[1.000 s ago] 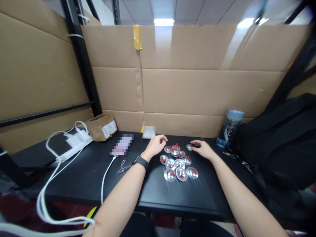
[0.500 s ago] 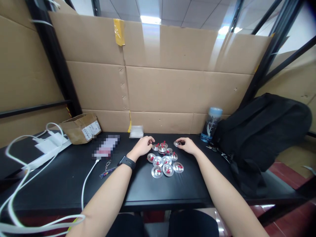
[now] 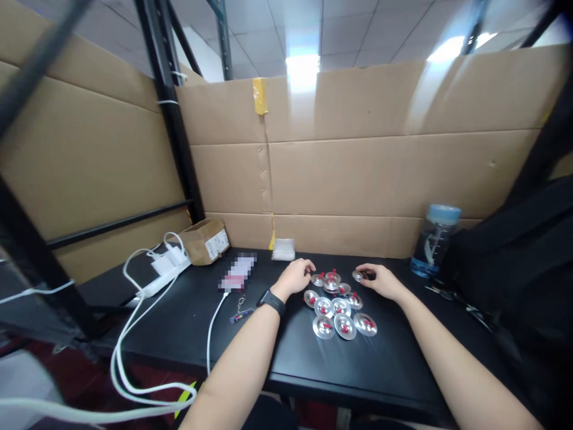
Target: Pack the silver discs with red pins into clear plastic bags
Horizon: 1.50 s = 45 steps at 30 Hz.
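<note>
Several small silver finger cymbals point(image 3: 323, 307), domed discs with red cords at their centres, lie in a loose cluster on the black table. Some overlap at the back, around a stacked cymbal point(image 3: 332, 283). My right hand point(image 3: 378, 280) is right of the cluster, its thumb and fingers closed on the edge of one cymbal point(image 3: 357, 276). On the left, my left hand point(image 3: 296, 278) rests with bent fingers a little apart, beside the back-left cymbal point(image 3: 317, 279); whether it touches that disc is unclear. A dark watch point(image 3: 271, 302) is on my left wrist.
Left of my arm are a phone point(image 3: 238, 273) on a white cable, a keyring point(image 3: 240, 315), a cardboard box point(image 3: 206, 240) and a power strip point(image 3: 168, 272). A water bottle point(image 3: 434, 242) and black backpack point(image 3: 505, 269) stand right. Cardboard point(image 3: 331, 179) walls the back.
The view has swung left, so everything appears further right. My hands and the cymbals keep nearly the same places on the table.
</note>
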Each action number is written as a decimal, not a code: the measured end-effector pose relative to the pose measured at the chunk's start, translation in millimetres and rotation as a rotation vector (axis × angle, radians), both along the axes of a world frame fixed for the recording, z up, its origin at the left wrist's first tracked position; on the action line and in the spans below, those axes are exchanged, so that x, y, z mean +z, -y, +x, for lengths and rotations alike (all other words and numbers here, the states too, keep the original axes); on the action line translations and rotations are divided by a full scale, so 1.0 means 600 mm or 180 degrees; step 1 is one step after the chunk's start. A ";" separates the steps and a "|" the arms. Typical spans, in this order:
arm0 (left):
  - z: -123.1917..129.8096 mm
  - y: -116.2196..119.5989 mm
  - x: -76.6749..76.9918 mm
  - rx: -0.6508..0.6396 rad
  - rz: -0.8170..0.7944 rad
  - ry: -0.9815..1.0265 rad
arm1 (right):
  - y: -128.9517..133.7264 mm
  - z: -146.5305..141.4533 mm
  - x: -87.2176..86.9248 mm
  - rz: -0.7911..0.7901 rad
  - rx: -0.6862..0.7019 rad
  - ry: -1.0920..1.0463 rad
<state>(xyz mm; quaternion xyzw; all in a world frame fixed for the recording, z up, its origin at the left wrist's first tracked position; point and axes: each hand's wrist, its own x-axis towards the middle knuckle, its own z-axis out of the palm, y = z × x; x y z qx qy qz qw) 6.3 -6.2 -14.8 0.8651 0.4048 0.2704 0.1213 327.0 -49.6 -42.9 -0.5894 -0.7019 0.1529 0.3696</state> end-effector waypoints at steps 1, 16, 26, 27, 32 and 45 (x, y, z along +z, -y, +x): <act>-0.001 0.000 -0.001 0.0026 0.0004 -0.0023 | -0.002 0.001 -0.002 0.0001 0.0005 -0.0032; -0.011 0.000 0.013 0.0153 -0.0081 -0.0229 | -0.009 0.003 -0.002 -0.0097 -0.0022 -0.0023; -0.009 0.013 0.026 0.0226 0.0024 -0.0225 | -0.014 0.011 -0.009 -0.0162 0.0011 0.0000; -0.009 0.014 0.026 0.0248 0.0026 -0.0231 | -0.013 0.011 -0.008 -0.0154 0.0007 0.0010; -0.021 0.003 0.023 0.0406 -0.0145 -0.0341 | -0.007 0.007 -0.001 -0.0160 0.0013 0.0037; -0.060 -0.034 0.021 0.0108 -0.0599 -0.0537 | -0.009 0.005 0.003 -0.0160 0.0042 0.0178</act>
